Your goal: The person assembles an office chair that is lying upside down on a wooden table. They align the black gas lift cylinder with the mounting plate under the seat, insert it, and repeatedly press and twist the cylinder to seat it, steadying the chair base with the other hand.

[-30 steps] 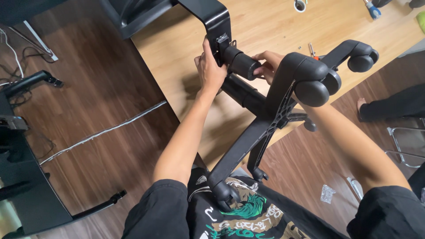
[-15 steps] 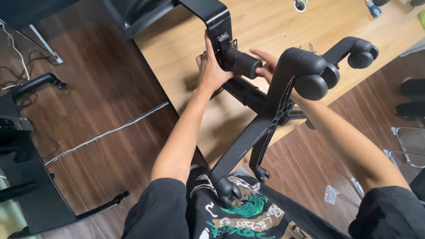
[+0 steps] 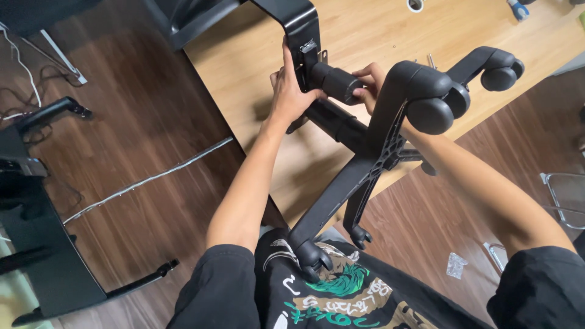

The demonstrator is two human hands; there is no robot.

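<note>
A black office chair base [image 3: 373, 159] with castor wheels lies tipped across a light wooden table [image 3: 365, 36], one leg resting against my lap. Its black gas cylinder [image 3: 332, 82] points toward a black metal seat bracket [image 3: 295, 24] at the table's far side. My left hand [image 3: 291, 91] presses flat against the bracket and the cylinder's end. My right hand [image 3: 368, 82] grips the cylinder from the right, partly hidden behind a castor wheel [image 3: 429, 114].
Dark wood floor surrounds the table. A black chair part [image 3: 36, 244] and an armrest [image 3: 52, 113] lie on the floor at left, with white cables [image 3: 146, 180]. A small plastic bag [image 3: 455, 265] lies on the floor at lower right. A tape roll [image 3: 415, 5] sits at the table's far edge.
The chair base has tilted slightly and both hands have shifted up along the cylinder toward the bracket. Someone's feet at the right edge are no longer in view.
</note>
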